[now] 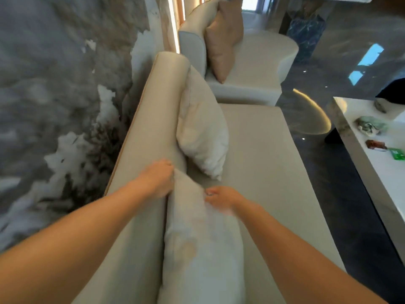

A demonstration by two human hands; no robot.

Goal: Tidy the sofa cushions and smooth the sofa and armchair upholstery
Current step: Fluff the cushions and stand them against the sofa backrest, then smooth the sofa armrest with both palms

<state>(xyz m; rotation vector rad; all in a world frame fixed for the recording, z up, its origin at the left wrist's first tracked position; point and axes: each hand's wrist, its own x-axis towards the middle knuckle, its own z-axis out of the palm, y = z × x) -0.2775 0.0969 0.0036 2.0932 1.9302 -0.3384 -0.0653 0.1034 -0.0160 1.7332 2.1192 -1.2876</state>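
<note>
A cream sofa (258,154) runs away from me, its rolled backrest (153,110) on the left. A near cream cushion (197,249) stands on edge against the backrest. My left hand (156,177) grips its far top corner from the backrest side. My right hand (220,197) pinches the cushion's upper edge on the seat side. A second cream cushion (200,126) leans against the backrest further along. Beyond the sofa stands a pale armchair (260,60) with a tan cushion (221,44) propped against its back.
A grey and white marbled wall (54,95) runs close behind the backrest. A white coffee table (377,154) at the right holds small objects, a green card among them. Dark glossy floor (317,150) separates it from the sofa.
</note>
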